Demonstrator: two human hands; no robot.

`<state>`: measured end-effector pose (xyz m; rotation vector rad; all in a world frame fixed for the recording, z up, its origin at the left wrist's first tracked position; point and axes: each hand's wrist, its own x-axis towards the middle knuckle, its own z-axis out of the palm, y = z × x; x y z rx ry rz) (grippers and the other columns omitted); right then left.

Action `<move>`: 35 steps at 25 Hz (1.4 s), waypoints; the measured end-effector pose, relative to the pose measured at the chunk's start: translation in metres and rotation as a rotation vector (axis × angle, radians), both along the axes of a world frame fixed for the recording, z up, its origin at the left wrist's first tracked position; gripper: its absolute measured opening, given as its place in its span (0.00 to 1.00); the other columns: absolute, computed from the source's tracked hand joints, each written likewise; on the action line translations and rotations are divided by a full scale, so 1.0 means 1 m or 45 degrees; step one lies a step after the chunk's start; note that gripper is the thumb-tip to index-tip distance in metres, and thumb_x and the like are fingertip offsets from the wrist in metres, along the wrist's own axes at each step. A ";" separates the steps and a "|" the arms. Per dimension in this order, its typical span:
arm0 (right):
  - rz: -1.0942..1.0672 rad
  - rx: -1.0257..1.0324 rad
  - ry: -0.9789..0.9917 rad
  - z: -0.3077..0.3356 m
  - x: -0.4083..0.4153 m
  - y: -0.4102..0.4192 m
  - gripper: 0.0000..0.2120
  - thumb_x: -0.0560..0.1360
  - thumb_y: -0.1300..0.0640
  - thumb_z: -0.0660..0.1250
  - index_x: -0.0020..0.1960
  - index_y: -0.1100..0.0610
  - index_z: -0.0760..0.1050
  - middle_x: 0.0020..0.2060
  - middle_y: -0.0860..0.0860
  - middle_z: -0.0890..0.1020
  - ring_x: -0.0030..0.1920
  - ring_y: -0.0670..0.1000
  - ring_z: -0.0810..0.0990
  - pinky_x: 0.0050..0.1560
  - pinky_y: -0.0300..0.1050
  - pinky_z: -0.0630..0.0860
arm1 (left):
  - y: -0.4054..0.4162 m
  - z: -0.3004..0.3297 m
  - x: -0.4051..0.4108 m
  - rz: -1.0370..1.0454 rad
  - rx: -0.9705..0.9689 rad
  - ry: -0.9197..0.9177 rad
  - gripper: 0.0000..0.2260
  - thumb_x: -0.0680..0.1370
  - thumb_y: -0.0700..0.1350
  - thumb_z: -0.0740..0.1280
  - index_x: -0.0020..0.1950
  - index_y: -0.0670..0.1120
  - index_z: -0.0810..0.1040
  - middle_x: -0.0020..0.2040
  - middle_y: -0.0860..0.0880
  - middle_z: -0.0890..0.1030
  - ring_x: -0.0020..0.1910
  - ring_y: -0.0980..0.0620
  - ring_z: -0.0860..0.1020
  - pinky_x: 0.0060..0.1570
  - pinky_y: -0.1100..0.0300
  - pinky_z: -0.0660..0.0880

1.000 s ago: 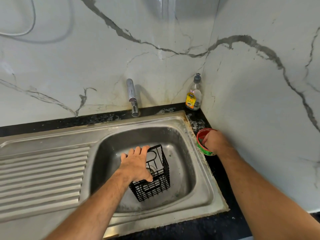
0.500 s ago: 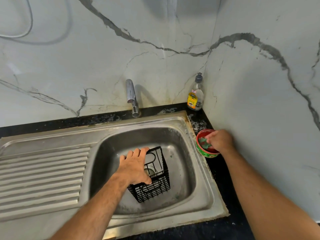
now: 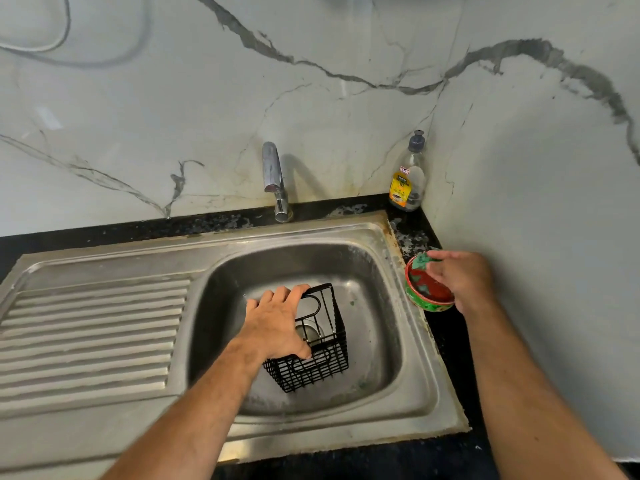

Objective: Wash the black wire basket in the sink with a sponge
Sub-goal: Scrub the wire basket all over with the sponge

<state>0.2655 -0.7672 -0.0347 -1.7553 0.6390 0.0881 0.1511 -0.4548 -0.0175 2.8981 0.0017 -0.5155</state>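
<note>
Here black wire basket [image 3: 313, 355] tilted in sink [image 3: 412, 393], left hand [image 3: 277, 323] gripping rim.

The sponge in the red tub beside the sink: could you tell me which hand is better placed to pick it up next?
The right hand. Its fingers are already at the green sponge in the tub, while the left hand grips the basket in the sink.
</note>
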 end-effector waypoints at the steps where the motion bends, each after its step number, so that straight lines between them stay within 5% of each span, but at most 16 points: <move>1: -0.087 0.098 -0.037 0.003 -0.008 0.004 0.10 0.67 0.64 0.76 0.43 0.50 0.85 0.49 0.52 0.85 0.47 0.52 0.83 0.53 0.52 0.83 | 0.001 -0.001 -0.002 -0.005 -0.005 -0.014 0.54 0.62 0.61 0.80 0.80 0.60 0.50 0.67 0.55 0.67 0.66 0.52 0.65 0.71 0.48 0.61; 7: -0.330 0.462 -0.245 0.008 -0.055 0.020 0.28 0.73 0.76 0.68 0.69 0.56 0.73 0.61 0.56 0.77 0.54 0.55 0.82 0.41 0.40 0.84 | 0.009 -0.009 -0.005 -0.011 -0.022 -0.124 0.54 0.60 0.65 0.77 0.79 0.65 0.51 0.68 0.54 0.69 0.67 0.51 0.66 0.70 0.44 0.61; 11: -0.308 0.599 -0.254 0.036 -0.082 0.067 0.15 0.74 0.77 0.66 0.53 0.61 0.79 0.52 0.60 0.82 0.46 0.55 0.84 0.40 0.38 0.83 | 0.011 -0.013 -0.014 0.069 -0.101 -0.123 0.54 0.59 0.66 0.77 0.77 0.71 0.47 0.70 0.52 0.66 0.71 0.46 0.62 0.70 0.32 0.61; 13: -0.109 0.566 -0.264 0.044 -0.094 0.108 0.15 0.73 0.78 0.65 0.49 0.61 0.80 0.47 0.60 0.84 0.42 0.54 0.84 0.40 0.38 0.83 | 0.013 -0.017 -0.018 0.063 -0.202 -0.118 0.54 0.60 0.65 0.78 0.77 0.71 0.47 0.69 0.50 0.66 0.70 0.46 0.62 0.68 0.36 0.68; 16: 0.235 0.358 -0.278 0.037 -0.103 0.162 0.15 0.74 0.76 0.67 0.49 0.58 0.82 0.44 0.57 0.86 0.42 0.53 0.85 0.45 0.45 0.84 | 0.019 -0.017 -0.016 0.051 -0.255 -0.165 0.56 0.59 0.68 0.77 0.79 0.65 0.49 0.67 0.52 0.66 0.68 0.48 0.62 0.67 0.44 0.71; 19: 0.464 0.003 -0.308 0.018 -0.108 0.182 0.18 0.74 0.70 0.68 0.45 0.46 0.83 0.41 0.47 0.87 0.43 0.48 0.87 0.55 0.56 0.81 | 0.037 -0.023 -0.024 0.204 -0.594 -0.181 0.54 0.60 0.67 0.80 0.77 0.54 0.56 0.67 0.55 0.64 0.69 0.53 0.62 0.69 0.57 0.67; 22: 0.472 0.031 -0.210 0.015 -0.105 0.180 0.13 0.73 0.64 0.70 0.47 0.47 0.84 0.41 0.45 0.87 0.46 0.45 0.86 0.59 0.56 0.80 | 0.051 -0.033 -0.045 0.545 -0.973 -0.021 0.39 0.64 0.57 0.83 0.65 0.50 0.64 0.61 0.56 0.73 0.58 0.63 0.73 0.51 0.74 0.70; 26: 0.626 -0.255 -0.241 0.032 -0.109 0.193 0.02 0.71 0.52 0.74 0.44 0.47 0.85 0.42 0.42 0.86 0.50 0.44 0.84 0.59 0.40 0.76 | 0.052 -0.037 -0.048 0.662 -1.108 0.060 0.30 0.69 0.51 0.82 0.61 0.47 0.67 0.54 0.55 0.79 0.49 0.65 0.77 0.40 0.74 0.72; 31: 1.084 -0.614 -0.598 0.036 -0.114 0.236 0.17 0.77 0.63 0.69 0.64 0.51 0.80 0.56 0.45 0.80 0.52 0.42 0.78 0.58 0.27 0.70 | 0.049 -0.040 -0.044 0.718 -1.143 0.059 0.26 0.71 0.46 0.79 0.59 0.46 0.65 0.50 0.53 0.78 0.47 0.62 0.77 0.41 0.71 0.75; 33: 1.290 -0.799 -0.649 0.028 -0.114 0.241 0.19 0.78 0.64 0.65 0.67 0.52 0.78 0.57 0.48 0.78 0.54 0.46 0.76 0.61 0.33 0.71 | 0.047 -0.042 -0.047 0.710 -1.119 0.060 0.27 0.69 0.46 0.80 0.57 0.47 0.65 0.50 0.53 0.77 0.47 0.61 0.77 0.39 0.71 0.74; 35: 1.277 -1.107 -0.765 0.022 -0.109 0.233 0.14 0.76 0.62 0.68 0.59 0.52 0.83 0.50 0.49 0.83 0.52 0.52 0.75 0.57 0.47 0.76 | 0.048 -0.043 -0.047 0.725 -1.079 0.063 0.29 0.65 0.52 0.81 0.56 0.49 0.66 0.52 0.52 0.78 0.49 0.59 0.78 0.46 0.66 0.77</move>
